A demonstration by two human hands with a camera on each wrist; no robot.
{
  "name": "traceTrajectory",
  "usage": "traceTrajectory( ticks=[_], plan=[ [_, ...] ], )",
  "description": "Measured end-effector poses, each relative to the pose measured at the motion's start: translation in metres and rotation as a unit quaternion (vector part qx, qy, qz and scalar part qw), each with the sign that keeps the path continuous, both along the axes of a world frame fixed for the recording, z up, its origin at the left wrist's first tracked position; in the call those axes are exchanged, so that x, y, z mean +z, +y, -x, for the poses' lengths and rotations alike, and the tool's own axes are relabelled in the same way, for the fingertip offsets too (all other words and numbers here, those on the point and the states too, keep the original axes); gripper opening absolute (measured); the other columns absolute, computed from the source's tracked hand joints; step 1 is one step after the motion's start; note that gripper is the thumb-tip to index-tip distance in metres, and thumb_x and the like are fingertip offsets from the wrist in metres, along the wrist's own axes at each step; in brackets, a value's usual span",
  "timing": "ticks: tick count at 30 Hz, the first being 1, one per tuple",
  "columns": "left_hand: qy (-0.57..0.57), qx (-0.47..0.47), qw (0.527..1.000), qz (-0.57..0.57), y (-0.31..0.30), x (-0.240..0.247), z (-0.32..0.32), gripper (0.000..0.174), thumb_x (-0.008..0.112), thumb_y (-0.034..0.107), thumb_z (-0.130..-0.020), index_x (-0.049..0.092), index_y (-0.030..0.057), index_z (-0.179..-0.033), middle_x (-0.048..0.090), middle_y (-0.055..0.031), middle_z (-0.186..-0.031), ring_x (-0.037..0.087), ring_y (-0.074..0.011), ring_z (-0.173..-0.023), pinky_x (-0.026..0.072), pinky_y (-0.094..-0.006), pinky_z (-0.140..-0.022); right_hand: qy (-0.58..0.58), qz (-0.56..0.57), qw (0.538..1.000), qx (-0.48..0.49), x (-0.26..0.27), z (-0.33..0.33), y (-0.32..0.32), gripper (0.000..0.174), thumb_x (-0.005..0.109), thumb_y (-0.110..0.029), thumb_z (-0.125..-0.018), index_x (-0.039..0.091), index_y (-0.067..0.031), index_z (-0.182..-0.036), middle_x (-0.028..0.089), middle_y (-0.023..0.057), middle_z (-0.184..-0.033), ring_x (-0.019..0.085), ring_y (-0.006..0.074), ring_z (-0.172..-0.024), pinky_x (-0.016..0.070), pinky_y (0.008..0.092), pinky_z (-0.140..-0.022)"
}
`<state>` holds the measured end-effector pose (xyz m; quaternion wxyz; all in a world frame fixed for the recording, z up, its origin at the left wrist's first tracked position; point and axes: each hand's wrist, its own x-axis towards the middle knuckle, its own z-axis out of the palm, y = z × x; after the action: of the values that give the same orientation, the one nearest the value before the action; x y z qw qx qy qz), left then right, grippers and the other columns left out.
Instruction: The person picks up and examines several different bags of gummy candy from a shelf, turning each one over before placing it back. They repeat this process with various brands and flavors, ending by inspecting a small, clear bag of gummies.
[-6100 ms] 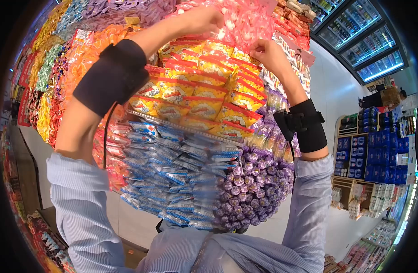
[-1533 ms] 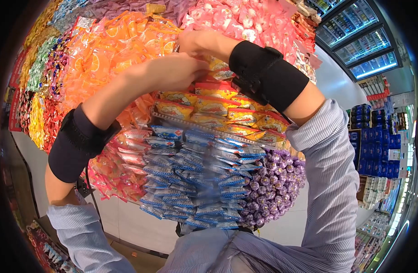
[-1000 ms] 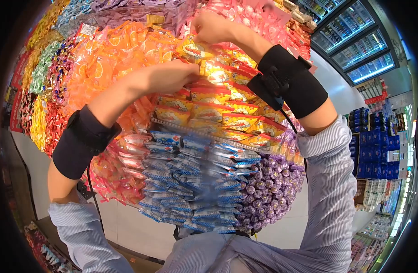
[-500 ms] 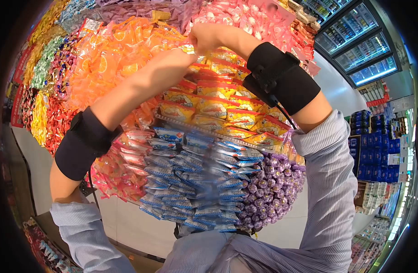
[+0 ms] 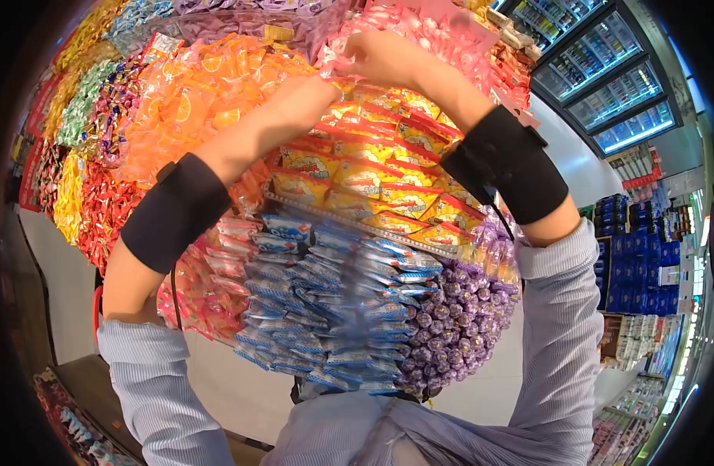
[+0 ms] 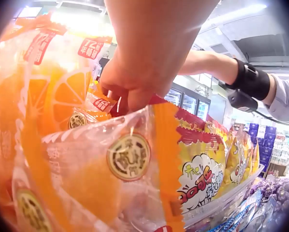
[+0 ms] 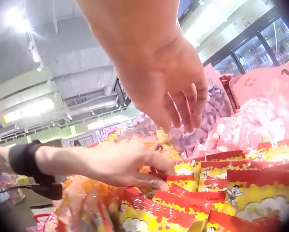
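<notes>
In the head view we see the left hand (image 5: 314, 101) at the far part of the yellow packets (image 5: 357, 179), the right hand (image 5: 380, 58) just beyond, near pink packets (image 5: 407, 23). At the left wrist, orange packets (image 6: 86, 179) stand close; we cannot tell the left hand's grip. At the right wrist, the right hand hangs loose-fingered, unburdened, above the yellow packets.
</notes>
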<state>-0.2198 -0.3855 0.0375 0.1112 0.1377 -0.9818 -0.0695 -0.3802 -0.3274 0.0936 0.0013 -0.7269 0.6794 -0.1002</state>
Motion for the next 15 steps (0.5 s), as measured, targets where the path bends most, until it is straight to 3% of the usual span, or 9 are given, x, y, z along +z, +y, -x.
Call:
traceTrajectory(
  ticks=[4, 7, 8, 10, 13, 15],
  plan=[
    [-0.024, 0.015, 1.000, 0.000, 0.000, -0.001, 0.003, 0.015, 0.056, 0.016, -0.079, 0.057, 0.0027, -0.087, 0.059, -0.0200, -0.081, 0.057, -0.0365, -0.080, 0.0442, -0.0438, -0.068, -0.073, 0.077, 0.994, 0.022, 0.026, 0.002, 0.079, 0.022, 0.059, -0.018, -0.080, 0.058, -0.0021, -0.095, 0.062, 0.0116, -0.084, 0.060, 0.0225, -0.078, 0.0476, 0.0322, -0.069],
    [0.102, 0.034, 0.994, -0.025, 0.019, 0.016, -0.006, 0.024, 0.053, 0.019, -0.081, 0.055, 0.0032, -0.099, 0.058, -0.0197, -0.093, 0.055, -0.0361, -0.089, 0.0439, -0.0430, -0.076, -0.124, 0.048, 0.990, -0.040, 0.042, -0.005, 0.151, 0.019, 0.057, -0.014, -0.082, 0.058, -0.0017, -0.097, 0.062, 0.0082, -0.084, 0.058, 0.0152, -0.076, 0.0453, 0.0268, -0.066],
    [0.134, 0.015, 0.991, 0.000, 0.030, 0.017, -0.011, 0.029, 0.053, 0.020, -0.082, 0.052, 0.0022, -0.105, 0.056, -0.0199, -0.099, 0.053, -0.0355, -0.095, 0.0425, -0.0420, -0.080, -0.144, 0.035, 0.987, -0.063, 0.046, -0.007, 0.175, 0.018, 0.057, -0.012, -0.083, 0.058, -0.0021, -0.098, 0.062, 0.0068, -0.085, 0.057, 0.0131, -0.076, 0.0444, 0.0255, -0.066],
    [0.197, -0.024, 0.979, 0.051, 0.059, 0.019, -0.029, 0.039, 0.052, 0.022, -0.085, 0.047, 0.0001, -0.116, 0.052, -0.0204, -0.112, 0.049, -0.0345, -0.106, 0.0395, -0.0402, -0.089, -0.194, 0.082, 0.975, -0.068, 0.038, -0.002, 0.216, 0.020, 0.058, -0.015, -0.081, 0.058, -0.0024, -0.097, 0.062, 0.0112, -0.084, 0.060, 0.0218, -0.079, 0.0460, 0.0307, -0.070],
    [0.163, -0.046, 0.977, 0.127, 0.111, 0.008, -0.047, 0.051, 0.052, 0.024, -0.085, 0.037, -0.0043, -0.125, 0.039, -0.0209, -0.129, 0.036, -0.0335, -0.121, 0.0298, -0.0419, -0.099, -0.250, 0.097, 0.957, -0.110, 0.028, -0.008, 0.271, 0.019, 0.058, -0.010, -0.081, 0.059, -0.0034, -0.099, 0.062, 0.0088, -0.086, 0.059, 0.0170, -0.080, 0.0452, 0.0287, -0.069],
    [0.137, -0.028, 0.984, 0.110, 0.122, -0.008, -0.051, 0.056, 0.051, 0.025, -0.085, 0.031, -0.0049, -0.128, 0.030, -0.0212, -0.135, 0.028, -0.0324, -0.126, 0.0249, -0.0433, -0.102, -0.273, 0.103, 0.949, -0.120, 0.015, -0.012, 0.301, 0.019, 0.058, -0.008, -0.081, 0.059, -0.0035, -0.099, 0.062, 0.0079, -0.086, 0.058, 0.0156, -0.079, 0.0449, 0.0276, -0.069]
  ],
)
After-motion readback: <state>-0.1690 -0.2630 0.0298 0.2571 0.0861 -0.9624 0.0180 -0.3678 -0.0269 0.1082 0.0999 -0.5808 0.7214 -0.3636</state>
